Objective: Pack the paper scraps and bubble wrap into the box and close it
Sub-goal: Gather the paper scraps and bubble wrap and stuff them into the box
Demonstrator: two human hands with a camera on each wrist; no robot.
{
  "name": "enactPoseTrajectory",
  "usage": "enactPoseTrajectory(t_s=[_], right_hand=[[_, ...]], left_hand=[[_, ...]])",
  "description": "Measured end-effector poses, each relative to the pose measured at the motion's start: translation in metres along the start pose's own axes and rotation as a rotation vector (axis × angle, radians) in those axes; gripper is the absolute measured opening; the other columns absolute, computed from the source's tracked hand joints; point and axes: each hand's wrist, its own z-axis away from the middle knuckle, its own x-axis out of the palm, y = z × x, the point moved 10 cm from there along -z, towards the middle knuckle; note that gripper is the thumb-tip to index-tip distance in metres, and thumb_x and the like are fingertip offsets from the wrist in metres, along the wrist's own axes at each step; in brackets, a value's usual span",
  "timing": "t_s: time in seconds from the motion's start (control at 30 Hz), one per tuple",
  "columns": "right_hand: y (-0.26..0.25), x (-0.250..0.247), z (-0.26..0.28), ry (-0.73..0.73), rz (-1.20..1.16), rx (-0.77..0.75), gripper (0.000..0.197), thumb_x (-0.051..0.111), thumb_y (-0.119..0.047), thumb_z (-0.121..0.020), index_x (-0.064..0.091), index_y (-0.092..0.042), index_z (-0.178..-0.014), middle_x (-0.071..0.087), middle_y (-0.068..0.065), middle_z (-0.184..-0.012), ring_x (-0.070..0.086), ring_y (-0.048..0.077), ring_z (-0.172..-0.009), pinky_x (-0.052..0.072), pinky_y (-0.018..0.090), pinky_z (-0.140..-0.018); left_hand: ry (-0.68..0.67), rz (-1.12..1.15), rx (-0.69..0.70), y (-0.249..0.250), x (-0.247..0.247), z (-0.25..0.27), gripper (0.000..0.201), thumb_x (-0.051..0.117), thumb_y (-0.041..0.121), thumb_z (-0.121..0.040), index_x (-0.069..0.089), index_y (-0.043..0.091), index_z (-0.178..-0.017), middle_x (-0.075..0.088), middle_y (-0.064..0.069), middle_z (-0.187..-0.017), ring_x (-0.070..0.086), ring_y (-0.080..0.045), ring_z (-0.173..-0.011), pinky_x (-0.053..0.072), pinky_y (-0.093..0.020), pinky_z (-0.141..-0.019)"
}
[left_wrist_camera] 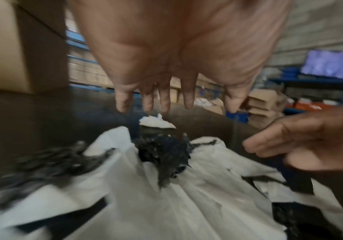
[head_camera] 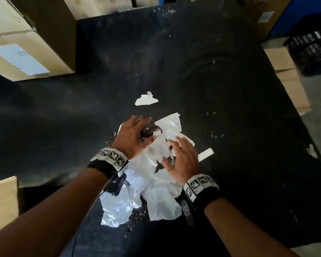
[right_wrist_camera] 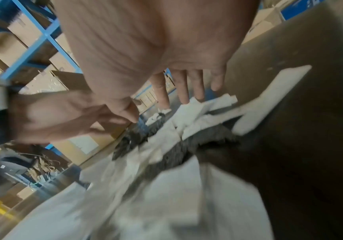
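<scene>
- The left hand [head_camera: 132, 135] hovers palm down over the far left part of the pile of paper scraps [head_camera: 156, 175], fingers spread and straight, holding nothing; the left wrist view shows its fingertips [left_wrist_camera: 165, 104] clear of the paper.
- The right hand [head_camera: 182, 160] is spread the same way over the right side of the pile, just beside the left hand, fingers straight and empty.
- Dark bubble wrap [head_camera: 150, 130] pokes out from among the white sheets between and under the two hands; more of it shows at the near edge of the pile, towards the wrists.
- A loose scrap [head_camera: 146, 100] lies on the black table [head_camera: 230, 89] beyond the left fingertips, apart from the pile.
- A narrow white strip [head_camera: 205, 154] lies just right of the right hand.
- Cardboard boxes [head_camera: 26, 43] stand well off, far left of the left hand; which one is for packing cannot be told.
</scene>
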Motion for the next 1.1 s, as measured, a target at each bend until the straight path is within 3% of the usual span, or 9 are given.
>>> enactPoseTrajectory(t_s=[0.1,0.2,0.4,0.5,0.67,0.77,0.87,1.03,1.1], right_hand=[[-0.01,-0.031,-0.038,0.076,0.027,-0.063,0.071,0.056,-0.061,-0.08,0.047,-0.024,-0.141,0.042,0.007,-0.151,0.037,0.03,-0.142,0.037,0.054,-0.113],[-0.031,-0.029,-0.095,-0.024,0.092,-0.115,0.083,0.071,-0.056,-0.079,0.039,-0.028,-0.15,0.029,0.007,-0.162,0.027,0.03,-0.149,0.034,0.054,-0.116],[-0.084,0.02,-0.19,-0.293,0.36,-0.222,0.073,0.062,-0.059,-0.089,0.032,-0.045,-0.154,-0.01,0.003,-0.17,0.003,0.031,-0.156,0.026,0.054,-0.12],[-0.088,0.043,-0.204,-0.363,0.41,-0.217,0.073,0.059,-0.058,-0.091,0.033,-0.034,-0.155,0.001,0.002,-0.171,0.002,0.029,-0.156,0.023,0.053,-0.122],[-0.104,0.04,-0.155,-0.324,0.371,-0.319,0.064,0.057,-0.048,-0.095,0.05,-0.01,-0.146,0.045,0.006,-0.152,0.042,0.027,-0.14,0.038,0.039,-0.114],[-0.113,0.037,-0.097,-0.363,0.288,-0.366,0.048,0.054,-0.046,-0.099,0.063,-0.013,-0.131,0.058,0.002,-0.136,0.059,0.023,-0.12,0.048,0.036,-0.101],[-0.12,0.043,-0.033,-0.466,0.211,-0.444,0.039,0.055,-0.048,-0.099,0.064,-0.018,-0.123,0.063,-0.001,-0.118,0.063,0.019,-0.104,0.054,0.037,-0.093],[-0.114,0.039,0.027,-0.507,0.156,-0.484,0.068,0.064,-0.046,-0.095,0.041,-0.022,-0.154,0.047,-0.002,-0.155,0.047,0.017,-0.139,0.037,0.033,-0.116],[-0.109,0.032,0.036,-0.483,0.14,-0.5,0.071,0.062,-0.047,-0.094,0.038,-0.021,-0.155,0.043,-0.002,-0.158,0.041,0.015,-0.144,0.037,0.036,-0.118]], left_hand=[[-0.005,-0.04,-0.19,-0.023,-0.013,0.058,0.106,0.044,0.096,-0.068,0.014,0.048,-0.158,0.005,-0.001,-0.169,0.005,-0.034,-0.156,0.013,-0.073,-0.115],[-0.127,-0.069,-0.34,-0.034,0.019,0.12,0.132,0.047,0.106,-0.049,-0.015,0.055,-0.154,-0.033,0.005,-0.164,-0.028,-0.032,-0.152,0.001,-0.075,-0.112],[-0.23,-0.072,-0.406,-0.046,0.09,0.172,0.138,0.046,0.108,-0.049,-0.022,0.05,-0.154,-0.044,0.002,-0.158,-0.039,-0.033,-0.146,0.005,-0.078,-0.115],[-0.216,-0.103,-0.426,-0.052,0.1,0.171,0.133,0.047,0.105,-0.054,-0.023,0.049,-0.153,-0.045,-0.001,-0.158,-0.038,-0.036,-0.146,0.003,-0.078,-0.115],[-0.23,-0.097,-0.459,-0.052,0.103,0.17,0.13,0.046,0.102,-0.058,-0.025,0.049,-0.153,-0.047,-0.002,-0.157,-0.042,-0.037,-0.144,0.0,-0.078,-0.114],[-0.249,-0.1,-0.465,-0.052,0.103,0.171,0.13,0.043,0.104,-0.057,-0.023,0.048,-0.154,-0.047,-0.004,-0.156,-0.043,-0.037,-0.143,0.001,-0.078,-0.114],[-0.275,-0.077,-0.47,-0.051,0.101,0.171,0.127,0.042,0.106,-0.053,-0.003,0.049,-0.158,-0.047,-0.003,-0.156,-0.044,-0.036,-0.143,0.001,-0.077,-0.114],[-0.355,-0.07,-0.459,-0.053,0.087,0.175,0.159,0.052,0.105,-0.041,-0.023,0.026,-0.157,-0.034,-0.004,-0.164,-0.028,-0.034,-0.151,0.009,-0.072,-0.119],[-0.361,-0.102,-0.457,-0.056,0.072,0.184,0.161,0.06,0.1,-0.041,-0.012,0.02,-0.159,-0.019,-0.006,-0.169,-0.01,-0.033,-0.156,0.013,-0.066,-0.122]])
